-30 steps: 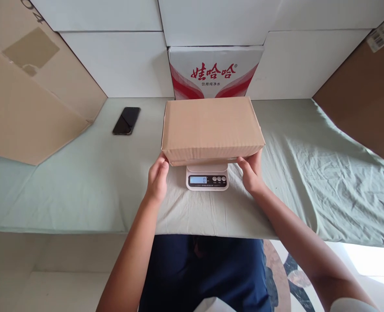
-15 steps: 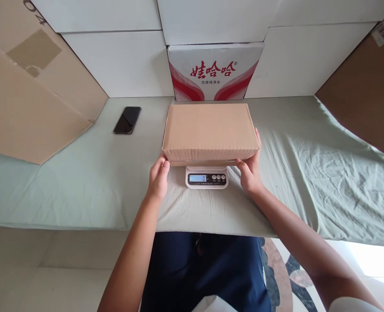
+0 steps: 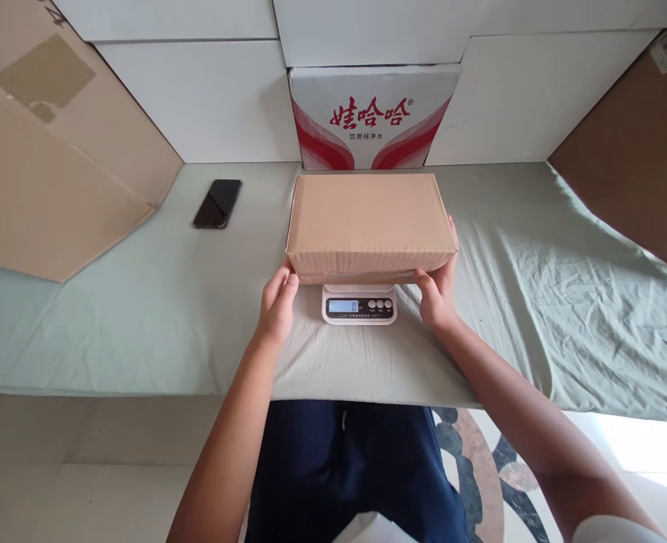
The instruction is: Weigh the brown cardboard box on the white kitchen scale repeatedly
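Cardboard box [image 3: 368, 219], both hands' grip, above scale [image 3: 359, 305]

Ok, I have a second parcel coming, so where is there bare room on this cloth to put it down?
The green cloth is bare to the right of the cardboard box. Another bare stretch lies in front of the phone, left of the left hand. The middle is crowded: box, scale and right hand.

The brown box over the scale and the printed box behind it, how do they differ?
The brown box is plain cardboard, while the printed box is white with red characters and red swooshes. The brown box is held at its near corners by the left hand and right hand above the scale; the printed box stands untouched among white boxes at the back. Both are closed.
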### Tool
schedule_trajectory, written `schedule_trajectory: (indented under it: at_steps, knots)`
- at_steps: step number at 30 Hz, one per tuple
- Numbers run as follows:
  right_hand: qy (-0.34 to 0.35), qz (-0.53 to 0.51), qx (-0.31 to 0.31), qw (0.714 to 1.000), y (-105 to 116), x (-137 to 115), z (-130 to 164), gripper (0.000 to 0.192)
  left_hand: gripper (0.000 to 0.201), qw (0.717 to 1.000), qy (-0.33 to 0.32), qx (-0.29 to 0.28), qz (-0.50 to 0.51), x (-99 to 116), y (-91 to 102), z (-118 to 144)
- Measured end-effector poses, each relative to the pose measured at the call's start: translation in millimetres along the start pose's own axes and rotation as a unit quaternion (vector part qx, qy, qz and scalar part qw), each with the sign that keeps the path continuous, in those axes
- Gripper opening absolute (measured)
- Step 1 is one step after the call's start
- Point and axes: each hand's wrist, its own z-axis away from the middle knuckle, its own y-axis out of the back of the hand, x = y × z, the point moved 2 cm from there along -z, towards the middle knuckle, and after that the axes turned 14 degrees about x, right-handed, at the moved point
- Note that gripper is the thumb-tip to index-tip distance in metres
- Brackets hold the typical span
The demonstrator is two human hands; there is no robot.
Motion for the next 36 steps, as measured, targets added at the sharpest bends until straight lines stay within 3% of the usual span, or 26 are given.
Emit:
schedule_trajectory:
  at_steps: [5, 10, 15, 20, 27, 36]
  knots:
    - [-0.004, -0.033, 0.014, 0.999, 2, 12, -1, 0.079, 0.036, 1.0, -0.008, 0.001, 0.029, 2, -1.8, 1]
    - [-0.034, -0.062, 0.122, 0.99, 10, 30, -11, 0.065, 0.04, 0.998, -0.013, 0.026, 0.059, 0, -0.4, -4]
    - [-0.123, -0.116, 0.2, 0.965, 17, 39, -25, 0.05, 0.056, 0.996, -0.01, 0.034, 0.086, -8, 1.8, -15]
    - [-0.214, -0.162, 0.252, 0.93, 19, 42, -31, 0.04, 0.055, 0.997, -0.017, 0.035, 0.06, -14, -0.4, -23]
    - [-0.231, -0.175, 0.268, 0.919, 22, 43, -36, 0.034, 0.057, 0.997, -0.042, 0.03, 0.056, -12, -5.5, -28]
    - [-0.103, -0.099, 0.175, 0.974, 2, 11, -15, 0.046, 0.055, 0.995, -0.021, 0.039, 0.085, -3, 0.0, -11]
